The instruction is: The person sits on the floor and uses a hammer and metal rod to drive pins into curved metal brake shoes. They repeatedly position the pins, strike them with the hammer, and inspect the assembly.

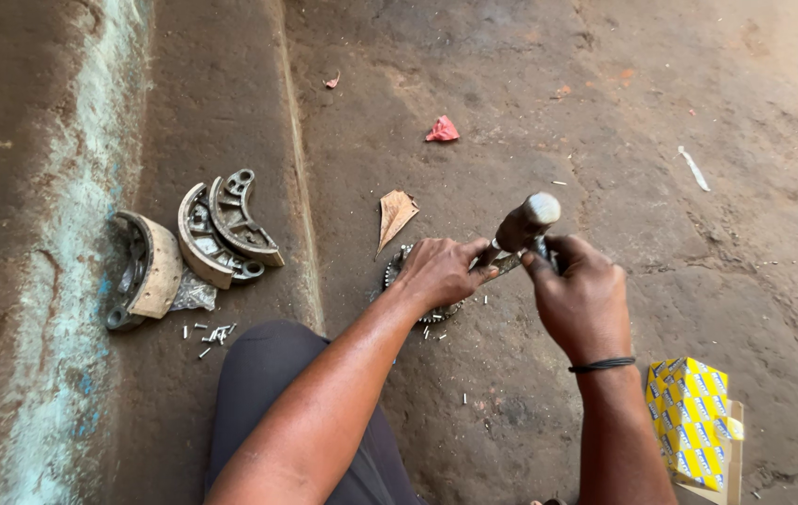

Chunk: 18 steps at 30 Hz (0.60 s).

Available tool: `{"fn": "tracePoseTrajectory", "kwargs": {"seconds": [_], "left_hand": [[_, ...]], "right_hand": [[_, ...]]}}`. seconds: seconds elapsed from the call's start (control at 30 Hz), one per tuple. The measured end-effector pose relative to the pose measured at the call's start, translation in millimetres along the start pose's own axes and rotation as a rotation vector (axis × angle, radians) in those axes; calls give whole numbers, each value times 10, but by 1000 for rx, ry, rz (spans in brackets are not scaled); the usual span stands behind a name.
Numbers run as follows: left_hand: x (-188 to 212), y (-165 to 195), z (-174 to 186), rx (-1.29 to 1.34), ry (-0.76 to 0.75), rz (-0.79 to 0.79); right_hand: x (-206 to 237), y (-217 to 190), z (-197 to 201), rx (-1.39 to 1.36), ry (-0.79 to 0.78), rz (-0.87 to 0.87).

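Head view: two hands at a toothed wheel on the dirt floor

Left hand (438, 271) presses down on a round grey metal toothed wheel (399, 265) lying mid-scene on the brown dirt floor (530, 93), fingers curled over it. Right hand (578, 297) is closed around a grey metal hammer (522, 224), its head just above the wheel. Three curved metal brake shoes (212, 229) lie to the left; a yellow-and-blue cardboard box (691, 421) sits near right.

Person, own body: both forearms bare, no sleeves visible. Thin black band on right wrist (602, 365), possibly a cord. Dark grey trouser leg (258, 393), lower centre of frame.
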<state>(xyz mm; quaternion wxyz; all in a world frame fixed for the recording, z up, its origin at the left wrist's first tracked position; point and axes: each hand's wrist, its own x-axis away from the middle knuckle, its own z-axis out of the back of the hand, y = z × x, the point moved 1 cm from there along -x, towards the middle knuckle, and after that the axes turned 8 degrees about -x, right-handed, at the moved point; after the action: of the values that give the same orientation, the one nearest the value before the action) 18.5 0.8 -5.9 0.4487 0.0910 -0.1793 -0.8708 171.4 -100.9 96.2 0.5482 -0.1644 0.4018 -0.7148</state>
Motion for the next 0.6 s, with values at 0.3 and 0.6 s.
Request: {"fn": "tracePoseTrajectory", "kwargs": {"seconds": [0.3,0.6], "left_hand": [[-25,-7,-9,61,-29,33],[-46,-56,-43,78,21,-2]], "right_hand": [[-21,141,-53,32,21,28],[0,-580,835,-528,319,265]]}}
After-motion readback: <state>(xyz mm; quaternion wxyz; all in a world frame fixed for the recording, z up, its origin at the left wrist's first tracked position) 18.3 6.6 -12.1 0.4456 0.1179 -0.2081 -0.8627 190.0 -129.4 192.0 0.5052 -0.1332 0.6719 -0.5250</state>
